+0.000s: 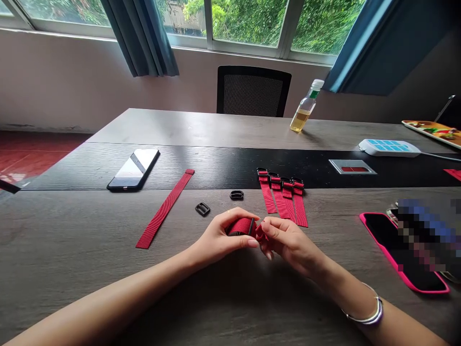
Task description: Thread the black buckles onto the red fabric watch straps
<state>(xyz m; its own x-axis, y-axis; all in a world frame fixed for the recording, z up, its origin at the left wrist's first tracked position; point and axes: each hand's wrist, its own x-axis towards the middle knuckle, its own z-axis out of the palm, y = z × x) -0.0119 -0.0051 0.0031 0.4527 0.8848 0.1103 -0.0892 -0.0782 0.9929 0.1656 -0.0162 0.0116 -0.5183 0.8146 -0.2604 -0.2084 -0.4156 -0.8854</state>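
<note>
Between my two hands is a red webbing strap (pixel 242 226) with black buckle parts on it. My left hand (pixel 226 233) is closed round its curved body, thumb in front and fingers behind. The fingers of my right hand (pixel 283 238) pinch the strap's bunched end just right of the buckle. A loose black slide buckle (pixel 202 209) and a black oval ring (pixel 236 195) lie beyond my left hand. Farther left a flat red strap (pixel 165 209) lies slantwise. Several red straps with black buckles (pixel 283 197) lie side by side behind my right hand.
A phone (pixel 133 169) lies at the left, a pink-cased phone (pixel 403 252) at the right beside a blurred item. Toward the back stand a bottle (pixel 302 113) of yellow liquid and a white power strip (pixel 391 148). A black chair (pixel 254 91) is across the table (pixel 90 288).
</note>
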